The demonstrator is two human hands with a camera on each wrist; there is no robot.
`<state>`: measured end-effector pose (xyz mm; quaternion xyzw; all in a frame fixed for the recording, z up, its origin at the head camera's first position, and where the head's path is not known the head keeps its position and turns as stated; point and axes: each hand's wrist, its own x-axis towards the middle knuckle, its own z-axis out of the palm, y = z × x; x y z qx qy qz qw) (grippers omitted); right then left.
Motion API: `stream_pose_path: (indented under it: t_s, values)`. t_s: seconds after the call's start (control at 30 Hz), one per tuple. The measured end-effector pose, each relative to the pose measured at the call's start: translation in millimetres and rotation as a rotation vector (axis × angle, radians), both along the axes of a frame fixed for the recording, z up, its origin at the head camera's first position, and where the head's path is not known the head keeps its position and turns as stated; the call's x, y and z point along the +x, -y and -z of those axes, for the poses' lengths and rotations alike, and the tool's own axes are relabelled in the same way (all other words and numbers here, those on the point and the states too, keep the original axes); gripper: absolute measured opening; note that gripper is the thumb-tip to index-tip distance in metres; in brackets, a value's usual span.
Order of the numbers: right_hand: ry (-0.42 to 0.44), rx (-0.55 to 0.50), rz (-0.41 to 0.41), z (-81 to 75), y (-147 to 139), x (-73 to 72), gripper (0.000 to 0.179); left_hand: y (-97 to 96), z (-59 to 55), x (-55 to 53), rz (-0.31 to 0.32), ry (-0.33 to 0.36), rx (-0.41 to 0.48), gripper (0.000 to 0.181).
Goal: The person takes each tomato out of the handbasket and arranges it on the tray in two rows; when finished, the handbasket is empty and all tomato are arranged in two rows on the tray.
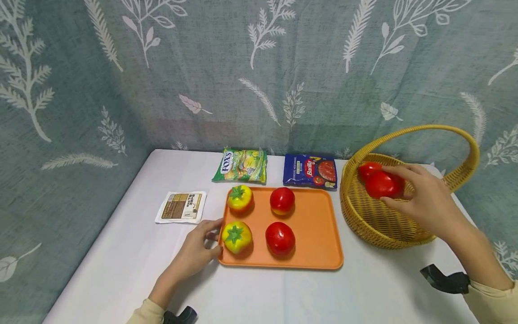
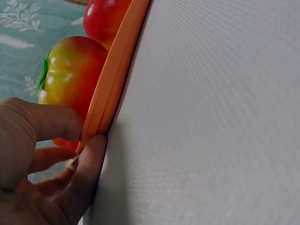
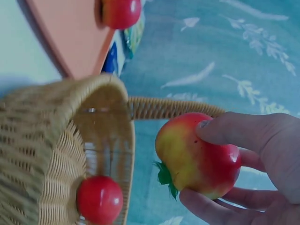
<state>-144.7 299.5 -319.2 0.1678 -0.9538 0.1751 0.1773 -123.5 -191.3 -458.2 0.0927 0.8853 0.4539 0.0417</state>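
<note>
My right hand grips a red-and-yellow tomato with a green leafy top, holding it over the wicker basket. Another red tomato lies inside that basket. At the left, my left hand holds the left edge of the orange tray, thumb and fingers at its rim, as the left wrist view shows. On the tray sit two yellow-topped tomatoes with green leaves, one at the front and one at the back, plus two red tomatoes, front and back.
Behind the tray lie a green Fox's candy bag and a blue Barilla pouch. A white-and-brown packet is left of the tray. The basket's tall handle arches over it. Patterned curtain hangs behind the white table.
</note>
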Motion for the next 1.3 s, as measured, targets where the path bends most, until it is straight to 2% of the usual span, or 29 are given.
stream_pose_path:
  t_s: [0.2,0.4,0.73,1.1,1.3]
  values:
    - [-0.040,-0.149,-0.090,4.7,14.9,14.0,0.073,-0.4,-0.5,-0.7,-0.003,0.004,-0.005,0.071]
    - [-0.079,-0.288,-0.175,12.2,35.2,22.0,0.076,-1.4,-0.8,-0.1,-0.006,0.010,0.000,0.071]
    - [-0.042,-0.341,-0.228,30.7,59.7,20.4,0.070,-1.2,-0.8,0.4,-0.006,0.001,0.000,0.071]
    - [0.083,-0.394,-0.216,57.0,82.9,10.2,0.063,-1.3,0.1,-0.8,-0.015,0.002,-0.019,0.071]
    - [0.113,-0.407,-0.194,67.5,94.5,3.4,0.062,-1.3,2.3,-1.6,-0.018,-0.009,-0.014,0.072]
